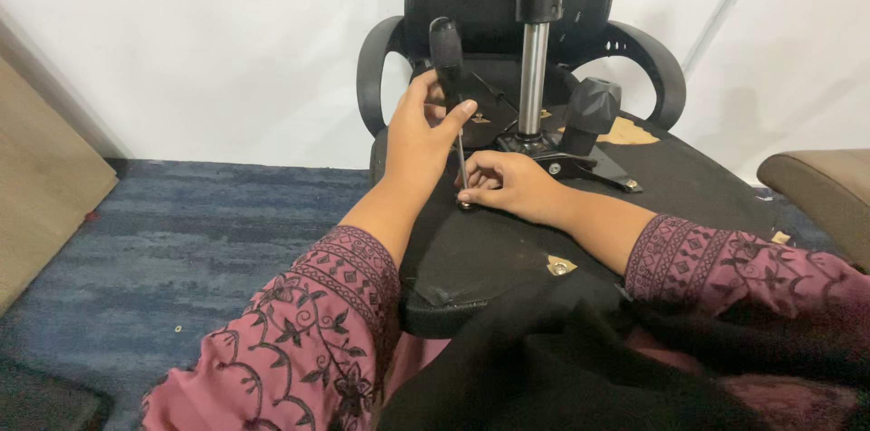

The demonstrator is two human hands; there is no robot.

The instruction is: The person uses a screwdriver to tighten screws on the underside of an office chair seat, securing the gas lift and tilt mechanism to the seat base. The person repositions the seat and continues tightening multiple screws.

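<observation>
An office chair lies upside down with the black underside of its seat (489, 250) facing up. My left hand (419, 136) grips the black handle of a screwdriver (446, 55) that stands upright. Its thin shaft runs down to a screw (465, 204) in the seat bottom. My right hand (512, 186) rests on the seat and pinches the shaft's tip at the screw. Both sleeves are pink with dark embroidery.
The chrome gas-lift column (533, 77) rises from the metal mechanism plate (566, 164) just behind my hands. Black armrests (372, 68) curve at both sides. Another screw hole (560, 265) shows on the seat. Blue carpet (181, 232) lies left; a beige cushion (820, 186) at right.
</observation>
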